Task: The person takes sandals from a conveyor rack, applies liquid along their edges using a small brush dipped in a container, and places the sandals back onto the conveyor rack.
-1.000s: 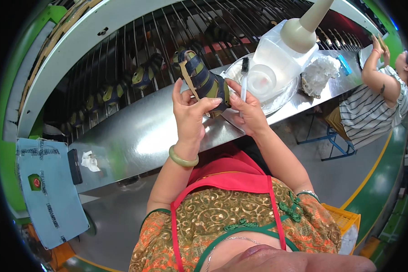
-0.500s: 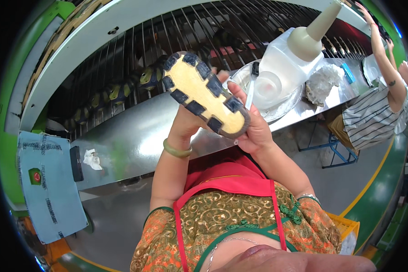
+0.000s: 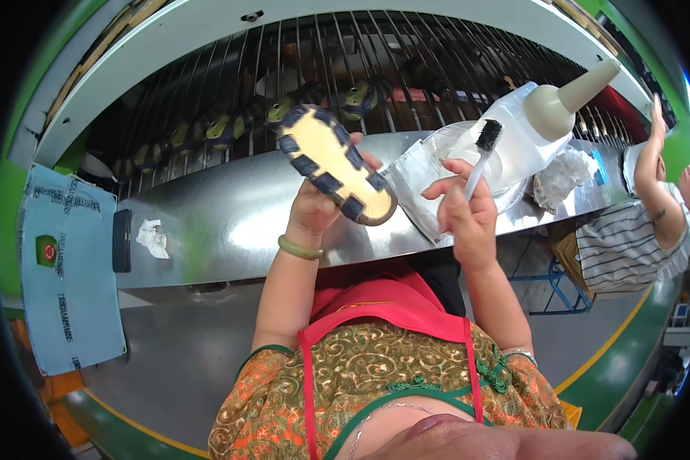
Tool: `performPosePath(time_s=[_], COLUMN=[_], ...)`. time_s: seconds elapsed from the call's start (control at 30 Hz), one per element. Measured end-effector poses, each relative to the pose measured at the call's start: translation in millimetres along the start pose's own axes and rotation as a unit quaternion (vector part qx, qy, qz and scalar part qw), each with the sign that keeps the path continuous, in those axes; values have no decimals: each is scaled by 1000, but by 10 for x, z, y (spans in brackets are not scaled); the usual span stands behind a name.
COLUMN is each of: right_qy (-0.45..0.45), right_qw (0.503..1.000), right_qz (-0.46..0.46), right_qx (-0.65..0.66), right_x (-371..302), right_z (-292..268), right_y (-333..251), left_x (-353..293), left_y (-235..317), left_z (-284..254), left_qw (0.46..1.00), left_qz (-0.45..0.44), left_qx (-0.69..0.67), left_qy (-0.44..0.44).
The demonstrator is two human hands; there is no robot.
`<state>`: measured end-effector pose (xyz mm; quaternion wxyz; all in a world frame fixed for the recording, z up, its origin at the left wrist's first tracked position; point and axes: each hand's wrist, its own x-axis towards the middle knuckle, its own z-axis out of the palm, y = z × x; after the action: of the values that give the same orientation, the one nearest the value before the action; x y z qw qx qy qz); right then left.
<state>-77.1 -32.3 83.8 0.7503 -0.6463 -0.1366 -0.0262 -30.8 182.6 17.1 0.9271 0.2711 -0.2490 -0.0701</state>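
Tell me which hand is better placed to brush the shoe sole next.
Right, probably. The right hand already grips the brush, bristles up, just beside the shoe. The left hand holds that shoe with its sole turned up, so it is occupied steadying it.

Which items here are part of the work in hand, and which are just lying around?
In use:
- shoe, sole up, held in the left hand
- small brush, held in the right hand
- clear bowl behind the brush
- white nozzle bottle

Lying about:
- crumpled tissue on the steel bench
- black phone
- white rag
- shoes on the wire rack
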Motion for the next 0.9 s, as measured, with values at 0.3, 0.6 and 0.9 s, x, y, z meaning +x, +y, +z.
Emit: performPosePath(time_s=[0.3, 0.6, 0.9], right_qy=[-33, -40, -31], right_qw=[972, 921, 900], right_qz=[-93, -119, -116], right_qx=[-216, -369, -419], right_x=[255, 295, 231], right_z=[-29, 19, -18], right_y=[-300, -454, -392], left_x=[-134, -116, -83], left_y=[-46, 14, 42], left_z=[-75, -80, -90], left_qw=[995, 984, 975], left_qz=[-99, -155, -184], left_qx=[-14, 84, 125], left_qy=[-19, -9, -8])
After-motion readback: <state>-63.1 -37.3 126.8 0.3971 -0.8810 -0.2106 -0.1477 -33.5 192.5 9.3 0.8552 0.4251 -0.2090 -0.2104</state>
